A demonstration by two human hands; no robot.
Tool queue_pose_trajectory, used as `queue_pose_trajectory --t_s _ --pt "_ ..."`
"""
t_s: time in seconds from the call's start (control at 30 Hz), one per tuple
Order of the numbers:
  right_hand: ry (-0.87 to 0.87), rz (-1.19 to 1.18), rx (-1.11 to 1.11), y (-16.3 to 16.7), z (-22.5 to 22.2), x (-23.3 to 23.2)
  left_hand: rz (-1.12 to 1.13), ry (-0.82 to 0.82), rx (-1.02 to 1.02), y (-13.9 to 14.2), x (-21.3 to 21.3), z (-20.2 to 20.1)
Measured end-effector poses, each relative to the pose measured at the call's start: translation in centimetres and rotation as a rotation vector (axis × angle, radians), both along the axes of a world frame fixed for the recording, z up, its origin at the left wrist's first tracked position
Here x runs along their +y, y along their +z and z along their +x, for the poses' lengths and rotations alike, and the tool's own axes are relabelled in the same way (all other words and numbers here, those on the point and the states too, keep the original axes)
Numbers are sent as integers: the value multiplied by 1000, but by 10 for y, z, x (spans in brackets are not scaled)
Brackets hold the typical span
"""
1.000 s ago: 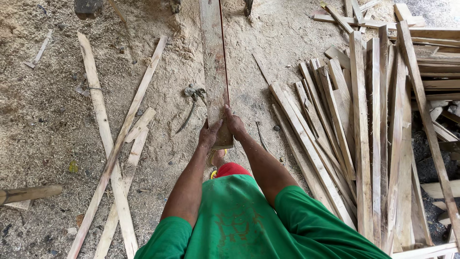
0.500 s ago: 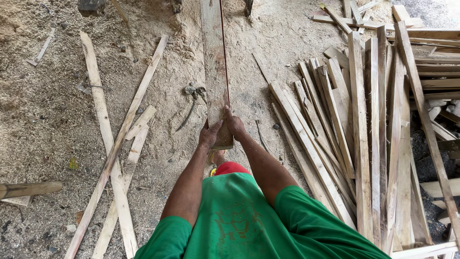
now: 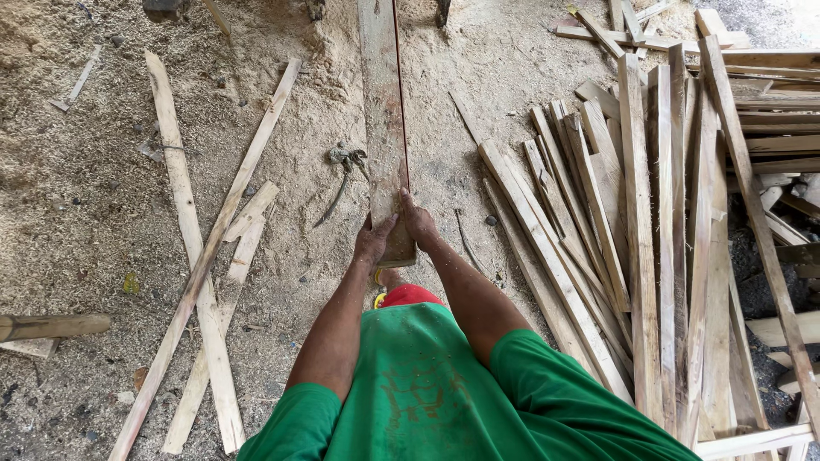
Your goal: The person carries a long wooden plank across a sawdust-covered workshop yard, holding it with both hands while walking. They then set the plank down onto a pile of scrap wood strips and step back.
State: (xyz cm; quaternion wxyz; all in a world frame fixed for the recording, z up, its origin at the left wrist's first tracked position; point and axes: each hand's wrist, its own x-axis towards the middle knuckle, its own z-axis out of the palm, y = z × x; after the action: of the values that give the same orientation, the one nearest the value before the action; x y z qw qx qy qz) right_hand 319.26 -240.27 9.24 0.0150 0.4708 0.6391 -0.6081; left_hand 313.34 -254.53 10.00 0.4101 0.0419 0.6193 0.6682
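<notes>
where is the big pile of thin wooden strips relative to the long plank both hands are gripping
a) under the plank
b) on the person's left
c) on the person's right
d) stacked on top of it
c: the pile of thin pale wooden strips lies on the sawdust-covered ground to the right of the long wooden plank, which the left hand and right hand grip at its near end.

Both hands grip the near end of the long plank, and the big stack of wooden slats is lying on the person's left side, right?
Not quite. Both the left hand and right hand do grip the near end of the long plank, but the head view shows the big stack of slats on the person's right.
</notes>
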Motion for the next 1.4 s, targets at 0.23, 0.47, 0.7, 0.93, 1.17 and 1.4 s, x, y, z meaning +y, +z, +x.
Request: queue_pose_trajectory --t_s 0.23,0.47,0.7,0.93,1.17,1.4 --pt "18 -14 -11 4 16 -10 -20 -12 -7 4 -11 13" --pt "21 -8 -39 5 36 -30 -19 -15 35 6 -31 36" --pt "58 45 -105 6 58 -46 3 -1 15 -1 -47 56" --pt "28 -74 47 6 87 -82 64 25 6 -8 -80 84" --pt "-15 -252 48 -10 133 -105 -115 8 8 -14 -128 112" --pt "-68 13 -30 -51 250 -133 -323 -93 -166 -39 -166 144"
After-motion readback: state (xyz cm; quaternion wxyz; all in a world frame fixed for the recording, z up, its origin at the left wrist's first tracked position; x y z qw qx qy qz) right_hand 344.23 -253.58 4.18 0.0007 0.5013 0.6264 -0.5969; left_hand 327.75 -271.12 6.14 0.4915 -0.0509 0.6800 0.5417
